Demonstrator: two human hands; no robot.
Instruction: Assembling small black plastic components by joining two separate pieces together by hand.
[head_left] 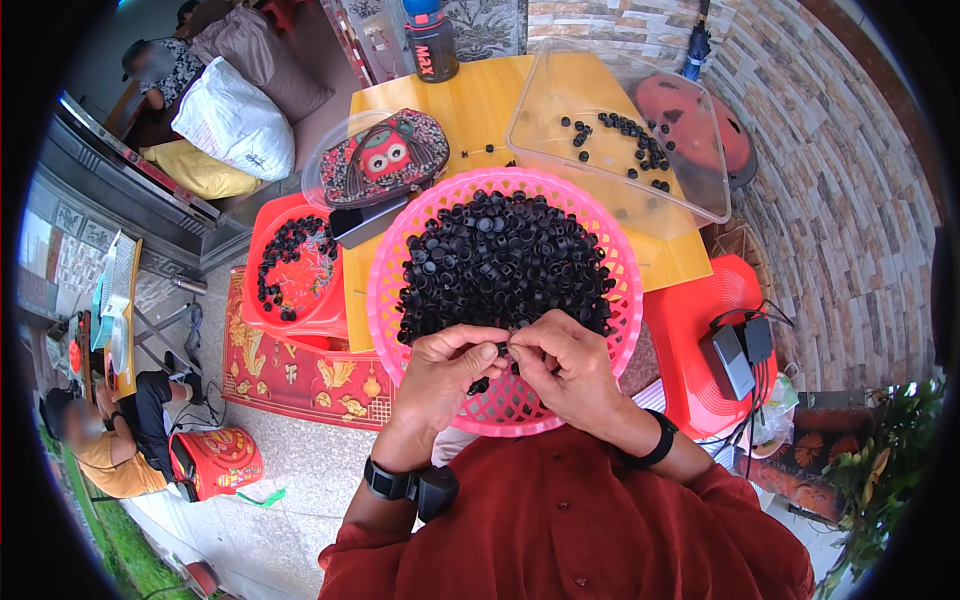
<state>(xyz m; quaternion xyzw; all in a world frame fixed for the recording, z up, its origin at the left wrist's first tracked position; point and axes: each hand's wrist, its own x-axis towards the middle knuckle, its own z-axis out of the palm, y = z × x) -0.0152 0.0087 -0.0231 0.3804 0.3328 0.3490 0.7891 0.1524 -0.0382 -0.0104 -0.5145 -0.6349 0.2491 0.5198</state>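
Note:
My left hand (447, 368) and my right hand (563, 365) meet over the near rim of a round pink basket (620, 262). Their fingertips pinch one small black plastic piece (503, 349) between them. The basket holds a heap of several small black caps (500, 258). A clear plastic tray (690, 190) with several scattered black pieces lies on the yellow table (470, 105) beyond the basket. A red bowl (262, 250) to the left holds more black pieces.
A patterned owl pouch (385, 155) under a clear lid and a bottle (432, 40) stand on the table. A red stool (700, 330) at right carries a grey power box (728, 360) with cables. A person sits at lower left; another sits at upper left.

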